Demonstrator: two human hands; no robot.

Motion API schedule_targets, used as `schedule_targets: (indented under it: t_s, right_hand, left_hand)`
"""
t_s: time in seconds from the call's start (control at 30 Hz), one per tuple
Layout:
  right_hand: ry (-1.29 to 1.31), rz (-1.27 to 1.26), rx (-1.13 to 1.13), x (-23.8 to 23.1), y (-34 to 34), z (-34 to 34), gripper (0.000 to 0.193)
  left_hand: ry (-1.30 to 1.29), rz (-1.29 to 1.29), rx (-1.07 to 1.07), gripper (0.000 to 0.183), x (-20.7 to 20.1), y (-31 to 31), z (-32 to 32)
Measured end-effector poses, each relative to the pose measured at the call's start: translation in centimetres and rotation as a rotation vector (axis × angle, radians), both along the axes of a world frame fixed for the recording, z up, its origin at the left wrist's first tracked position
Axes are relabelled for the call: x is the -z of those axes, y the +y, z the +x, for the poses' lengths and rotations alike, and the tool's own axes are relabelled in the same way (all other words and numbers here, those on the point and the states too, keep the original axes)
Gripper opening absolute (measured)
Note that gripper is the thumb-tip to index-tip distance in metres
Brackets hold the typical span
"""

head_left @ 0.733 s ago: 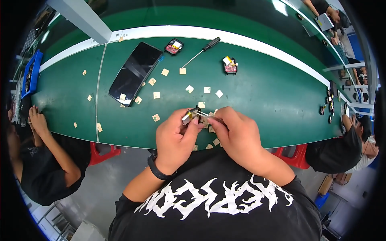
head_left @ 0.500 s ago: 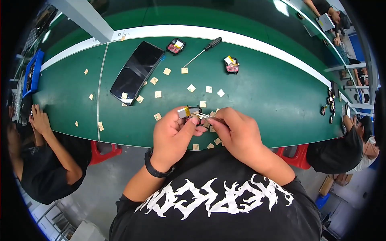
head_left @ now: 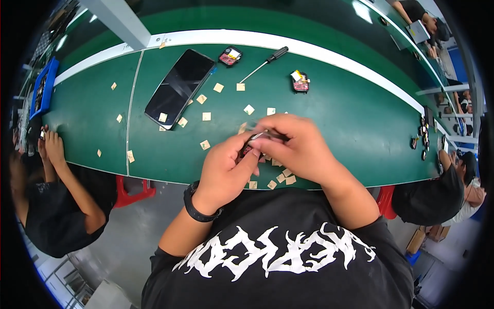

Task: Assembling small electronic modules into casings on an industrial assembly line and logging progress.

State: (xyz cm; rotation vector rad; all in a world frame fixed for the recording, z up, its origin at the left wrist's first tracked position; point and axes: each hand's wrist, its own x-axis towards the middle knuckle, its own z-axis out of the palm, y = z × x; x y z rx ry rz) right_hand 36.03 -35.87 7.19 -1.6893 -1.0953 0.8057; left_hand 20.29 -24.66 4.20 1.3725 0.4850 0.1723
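The left hand (head_left: 225, 167) grips a small gadget (head_left: 246, 150) between both hands, the right hand (head_left: 296, 144) pinches tweezers (head_left: 261, 136) beside it, and a phone (head_left: 180, 88) lies beyond the left hand.

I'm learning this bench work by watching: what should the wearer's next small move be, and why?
Probably a slight tilt of the small dark device into clearer view before moving the tweezers: the left hand grips the device, the right hand holds the tweezers close over it, and the hands hide much of it.
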Motion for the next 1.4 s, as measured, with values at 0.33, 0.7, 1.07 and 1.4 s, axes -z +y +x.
schedule_targets:
  t_s: [0.33,0.7,1.07,1.4]
  right_hand:
    - [0.422,-0.134,0.171,2.1,-1.5,-0.2,0.013]
    - [0.022,-0.099,0.201,0.1,-1.5,-1.8,0.01]
    - [-0.319,0.133,0.117,2.0,-0.9,-1.7,0.018]
    - [-0.198,0.026,0.175,1.6,-0.7,-2.2,0.007]
  left_hand:
    - [-0.043,-0.124,-0.062,0.022,0.1,-0.1,-0.1]
    - [-0.023,-0.151,-0.106,0.016,0.5,0.3,-0.1]
    - [-0.048,-0.186,-0.046,0.025,0.5,0.7,-0.1]
    - [-0.064,-0.087,0.001,0.028,0.8,0.7,-0.2]
